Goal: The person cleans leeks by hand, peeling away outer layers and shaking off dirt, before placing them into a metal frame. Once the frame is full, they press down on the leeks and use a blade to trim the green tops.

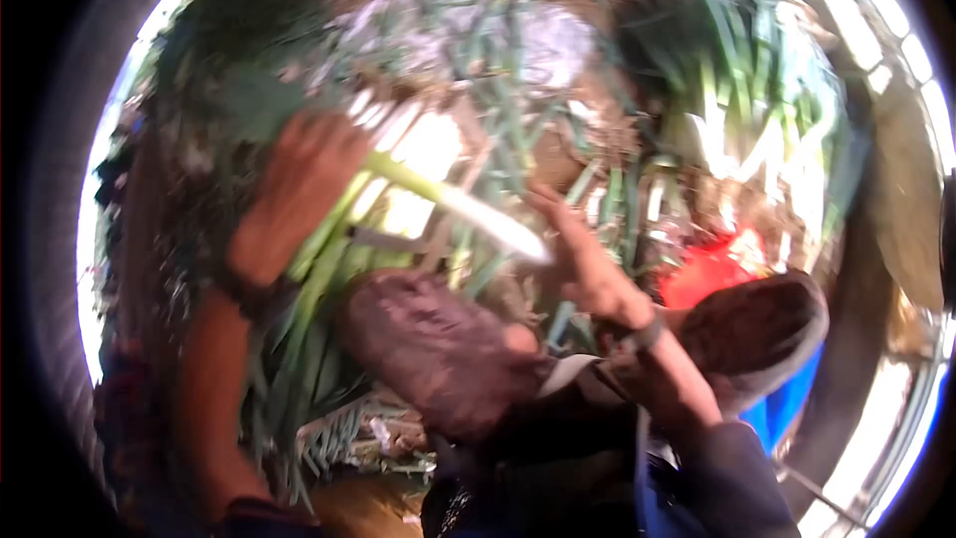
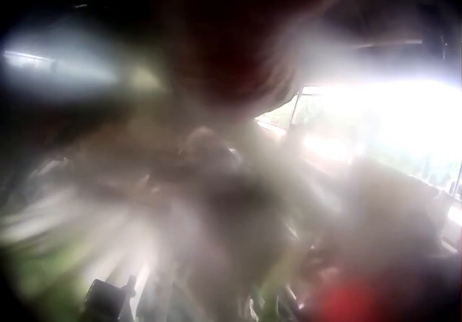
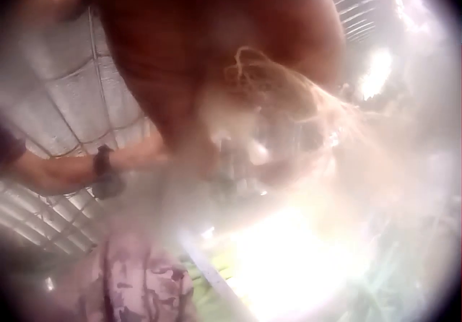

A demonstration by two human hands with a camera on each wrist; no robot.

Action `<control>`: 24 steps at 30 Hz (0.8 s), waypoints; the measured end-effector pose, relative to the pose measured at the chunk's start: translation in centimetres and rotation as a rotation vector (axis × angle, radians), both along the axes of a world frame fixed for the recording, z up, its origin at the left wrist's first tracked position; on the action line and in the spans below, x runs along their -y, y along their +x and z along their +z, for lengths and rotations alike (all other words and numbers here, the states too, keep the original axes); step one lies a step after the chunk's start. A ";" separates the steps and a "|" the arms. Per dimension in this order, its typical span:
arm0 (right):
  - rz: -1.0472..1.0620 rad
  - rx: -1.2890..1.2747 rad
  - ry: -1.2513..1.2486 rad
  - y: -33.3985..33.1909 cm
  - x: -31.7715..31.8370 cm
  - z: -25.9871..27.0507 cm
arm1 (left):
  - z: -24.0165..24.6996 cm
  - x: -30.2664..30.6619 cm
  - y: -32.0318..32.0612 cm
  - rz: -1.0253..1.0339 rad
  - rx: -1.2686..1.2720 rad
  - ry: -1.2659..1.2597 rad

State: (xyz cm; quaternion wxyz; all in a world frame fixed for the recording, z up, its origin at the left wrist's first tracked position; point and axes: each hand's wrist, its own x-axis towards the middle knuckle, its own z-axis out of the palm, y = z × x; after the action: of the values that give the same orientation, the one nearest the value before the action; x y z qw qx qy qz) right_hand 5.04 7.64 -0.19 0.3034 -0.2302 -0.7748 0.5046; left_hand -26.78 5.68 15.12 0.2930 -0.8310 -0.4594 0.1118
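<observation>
Pale stringy roots [image 3: 289,91] lie against the blurred right hand [image 3: 216,48].

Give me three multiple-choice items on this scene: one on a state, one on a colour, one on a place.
1. The left hand: A lies flat and open; B hangs idle; C grips the stalk.
2. The stalk's end by the right hand is: A purple; B white; C orange.
3. The red thing lies: A right of the right hand; B in the left hand; C on the stalk.
C, fingers curl round its green part; B, the tip is pale white; A, it shows just beyond that hand.
</observation>
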 end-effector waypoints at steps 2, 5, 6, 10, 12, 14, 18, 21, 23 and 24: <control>0.061 -0.219 -0.271 -0.9 0.9 -2.6 | 0.2 -0.4 0.6 -0.052 0.017 0.083; 0.116 -0.026 -0.127 -1.2 1.6 -2.4 | -0.1 -2.0 2.3 -0.088 0.071 0.146; 0.106 0.023 -0.362 -0.9 2.0 -0.3 | -0.1 -2.7 2.8 -0.096 0.048 0.156; -0.120 -0.228 -0.431 -0.7 1.2 -1.5 | -0.2 -5.8 8.3 -0.064 0.114 0.336; -0.231 -0.274 -0.520 0.5 -0.9 -1.1 | -1.5 -6.8 11.3 -0.053 0.168 0.356; -0.390 -0.430 -0.490 1.4 -4.2 -2.0 | -4.3 -7.7 14.2 -0.028 0.452 0.343; -0.831 -0.276 -0.413 6.5 -12.3 -3.2 | -7.7 -6.5 18.9 0.003 0.672 0.015; -1.010 -0.558 -0.718 12.4 -19.8 -11.5 | -9.4 -5.9 19.8 0.082 0.712 -0.223; -1.158 -0.174 -0.748 16.0 -20.2 -11.6 | -11.2 -6.0 19.9 0.123 0.721 -0.324; -1.055 0.084 -0.755 18.5 -21.4 -13.7 | -11.4 -6.0 20.3 0.152 0.710 -0.396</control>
State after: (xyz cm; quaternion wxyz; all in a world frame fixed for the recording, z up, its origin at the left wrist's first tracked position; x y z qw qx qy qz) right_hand 23.51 29.09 -13.87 0.3781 -0.6903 -0.3381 0.5160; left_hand -6.46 11.67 3.75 -0.0582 -0.8219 -0.5618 -0.0743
